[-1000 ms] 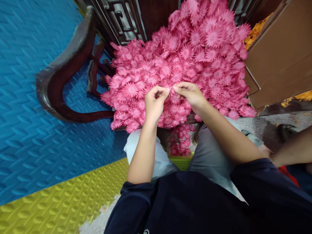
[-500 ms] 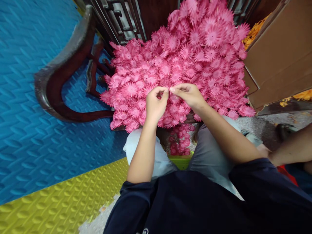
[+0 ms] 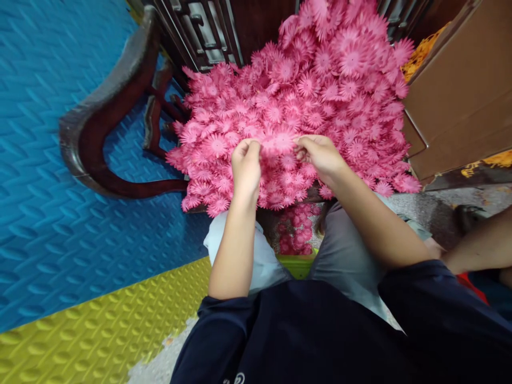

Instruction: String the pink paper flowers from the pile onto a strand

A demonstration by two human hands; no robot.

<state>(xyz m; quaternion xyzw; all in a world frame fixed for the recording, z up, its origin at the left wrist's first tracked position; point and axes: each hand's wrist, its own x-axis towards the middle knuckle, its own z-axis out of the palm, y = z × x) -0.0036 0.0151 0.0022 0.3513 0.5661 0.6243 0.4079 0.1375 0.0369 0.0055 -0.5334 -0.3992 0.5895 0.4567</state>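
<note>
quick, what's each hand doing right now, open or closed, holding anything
Left hand: closed, fingers apparently pinching the edge of a blurred pink flower.
Right hand: closed, apparently pinching its opposite edge.

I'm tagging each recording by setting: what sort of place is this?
Probably a home or small informal workspace, though that isn't certain: a heap of pink artificial-looking flowers lies beside a curved wooden armrest, and blue textured matting spreads out on the other side.

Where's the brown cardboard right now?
In the head view, the brown cardboard is at the upper right, beside the pink flower pile and farther right than the right hand.
</note>
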